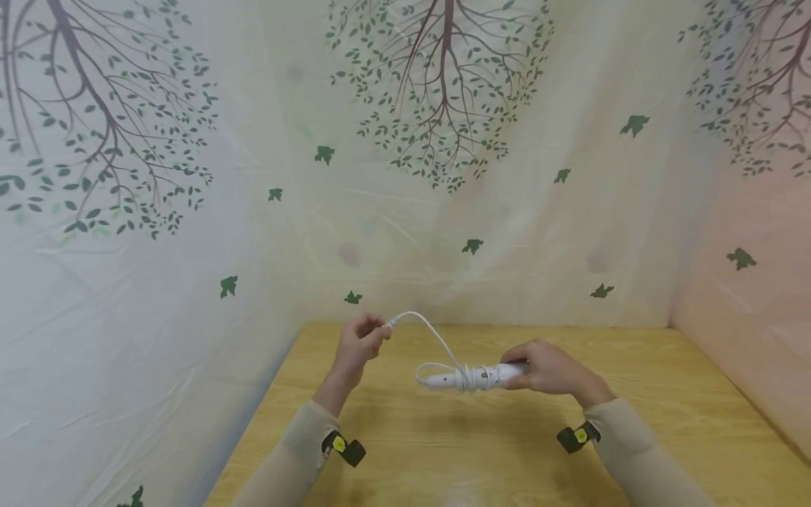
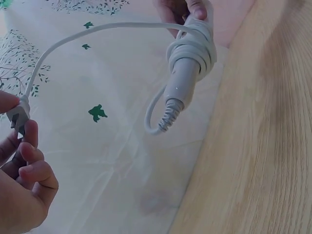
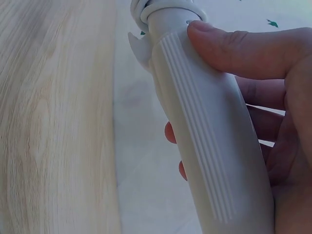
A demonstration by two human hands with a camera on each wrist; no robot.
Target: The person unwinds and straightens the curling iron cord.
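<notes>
My left hand (image 1: 360, 346) pinches a white two-pronged plug (image 2: 19, 113) between thumb and fingers, at the left. From the plug a white cord (image 2: 122, 25) arches over to a white handheld appliance (image 1: 438, 382). Several turns of that cord wrap round the appliance's middle, and a loop leaves through a ribbed sleeve (image 2: 171, 114) at one end. My right hand (image 1: 550, 367) grips the other, thicker end, held above the table. In the right wrist view the thumb lies along the body (image 3: 209, 122), which has raised ridges, and fingertips show on its far side.
Below both hands is a wood-grain table (image 1: 456, 443). Pale fabric walls (image 1: 405, 232) with printed trees and green leaf shapes stand behind it and at both sides. Each wrist wears a black strap with a small camera (image 1: 351, 452).
</notes>
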